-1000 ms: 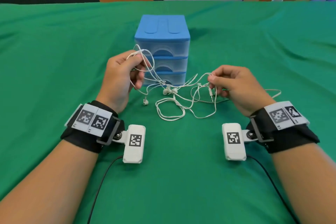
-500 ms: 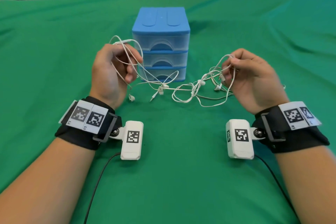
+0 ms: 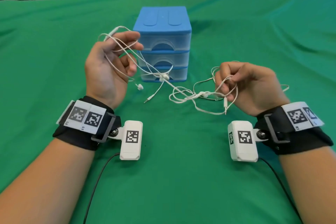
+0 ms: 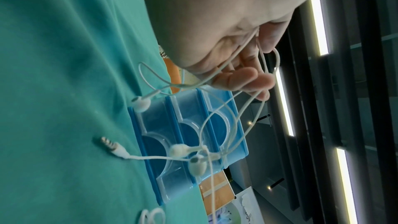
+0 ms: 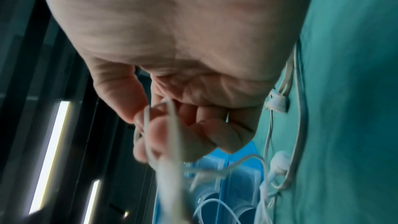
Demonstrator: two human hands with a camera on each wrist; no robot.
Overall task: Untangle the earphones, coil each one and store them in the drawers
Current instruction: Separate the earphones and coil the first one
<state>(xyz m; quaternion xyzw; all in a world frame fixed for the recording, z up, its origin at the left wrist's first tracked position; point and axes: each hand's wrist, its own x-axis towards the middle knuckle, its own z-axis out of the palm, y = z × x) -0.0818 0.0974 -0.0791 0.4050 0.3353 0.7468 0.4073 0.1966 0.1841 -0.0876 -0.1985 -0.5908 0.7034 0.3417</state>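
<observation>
White tangled earphones stretch between both hands above the green cloth. My left hand is raised, palm toward me, with several cable loops draped over its curled fingers. An earbud and a jack plug dangle below it. My right hand pinches cable strands between thumb and fingers; a second plug hangs under it. A knot with two earbuds hangs in front of the blue drawer unit, whose three clear drawers are shut.
The green tablecloth covers the whole table. The drawer unit stands at the centre back. A loose cable loop lies right of my right hand. Black leads run from the wrist cameras toward me. Chairs and a wall stand beyond the far edge.
Both hands have drawn apart and my left hand has lifted and turned palm up, stretching the tangle. The cables have spread out, and the plugs and an earbud now hang free.
</observation>
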